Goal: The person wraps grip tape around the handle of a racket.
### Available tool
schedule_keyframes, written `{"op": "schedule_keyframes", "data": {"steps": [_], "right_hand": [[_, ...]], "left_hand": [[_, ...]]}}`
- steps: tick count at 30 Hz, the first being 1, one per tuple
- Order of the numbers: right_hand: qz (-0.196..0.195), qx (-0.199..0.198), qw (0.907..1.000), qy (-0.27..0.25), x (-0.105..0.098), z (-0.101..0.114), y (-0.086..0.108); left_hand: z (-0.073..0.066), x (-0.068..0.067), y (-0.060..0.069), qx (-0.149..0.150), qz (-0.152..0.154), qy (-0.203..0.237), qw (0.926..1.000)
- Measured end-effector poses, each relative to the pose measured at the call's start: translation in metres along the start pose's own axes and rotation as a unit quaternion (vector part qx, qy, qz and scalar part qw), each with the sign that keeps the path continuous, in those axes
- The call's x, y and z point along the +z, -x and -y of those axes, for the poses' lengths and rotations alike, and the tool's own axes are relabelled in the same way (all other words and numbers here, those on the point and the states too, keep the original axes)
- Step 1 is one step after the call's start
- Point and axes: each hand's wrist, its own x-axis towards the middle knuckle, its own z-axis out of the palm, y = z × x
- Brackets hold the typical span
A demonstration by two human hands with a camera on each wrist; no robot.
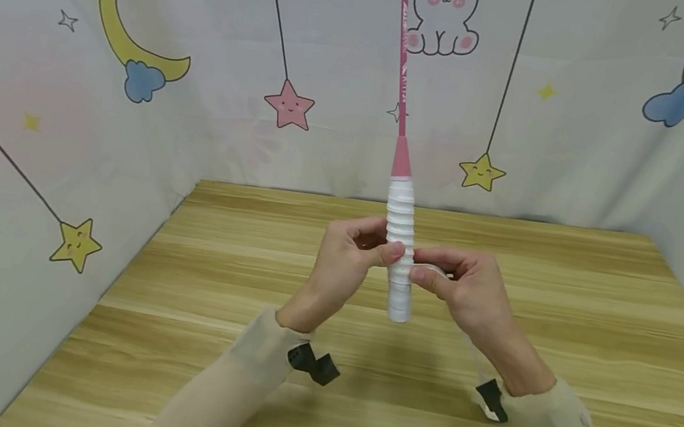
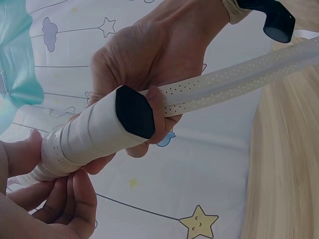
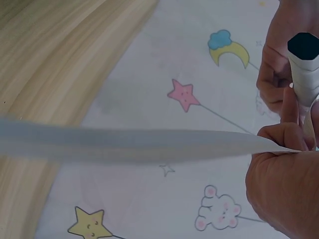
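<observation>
A racket with a pink shaft [image 1: 404, 66] stands nearly upright above the table, its head out of view. White perforated grip tape is wound in overlapping turns around the handle [image 1: 400, 211]. My left hand [image 1: 341, 258] holds the handle partway down, thumb across the front. Just right of it, my right hand [image 1: 479, 291] pinches the loose grip tape [image 2: 214, 89] beside the handle. A long strip trails from that hand, also crossing the right wrist view as a pale tape band [image 3: 149, 144]. The handle ends in a black butt cap [image 2: 135, 112].
Below the hands lies a wood-grain table [image 1: 224, 277]. White curtains [image 1: 337, 160] printed with stars, moons and a rabbit hang behind and beside it. Dark wrist cameras [image 1: 313, 363] sit on both sleeves. Something turquoise [image 2: 17, 64] shows at the left wrist view's edge.
</observation>
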Motion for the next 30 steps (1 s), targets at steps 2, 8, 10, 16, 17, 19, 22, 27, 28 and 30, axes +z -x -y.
{"op": "schedule_keyframes", "data": {"steps": [2,8,10,16,17,19,22,27,28,30], "right_hand": [[-0.001,0.003,1.0000,-0.007,-0.0002,0.0002,0.0000],[0.002,0.015,0.9992,-0.036,-0.0017,-0.0006,-0.0010],[0.002,0.021,0.9988,-0.043,-0.0024,-0.0009,-0.0015],[0.002,0.024,0.9977,-0.063,-0.0028,-0.0029,-0.0035],[0.002,0.023,0.9975,-0.067,-0.0030,-0.0031,-0.0036],[0.000,0.021,0.9973,-0.070,-0.0037,-0.0029,-0.0036],[0.000,0.022,0.9972,-0.071,-0.0046,-0.0029,-0.0035],[0.017,0.038,0.9947,-0.094,-0.0042,-0.0042,-0.0039],[0.024,0.043,0.9932,-0.106,-0.0040,-0.0047,-0.0042],[0.042,0.048,0.9887,-0.136,-0.0037,-0.0060,-0.0049]], "left_hand": [[0.0000,-0.0003,0.0002,-0.003,0.004,0.007,1.0000],[-0.0019,-0.0011,0.0000,-0.006,0.015,0.016,0.9997],[-0.0024,-0.0014,-0.0002,-0.006,0.020,0.016,0.9997],[-0.0022,-0.0021,-0.0001,-0.011,0.037,0.031,0.9988],[-0.0021,-0.0020,-0.0001,-0.013,0.039,0.035,0.9985],[-0.0021,-0.0016,-0.0003,-0.017,0.042,0.043,0.9980],[-0.0024,-0.0013,-0.0006,-0.022,0.049,0.056,0.9970],[-0.0039,-0.0025,-0.0008,-0.026,0.077,0.089,0.9927],[-0.0041,-0.0029,-0.0008,-0.027,0.084,0.097,0.9914],[-0.0041,-0.0039,-0.0010,-0.028,0.097,0.111,0.9886]]}}
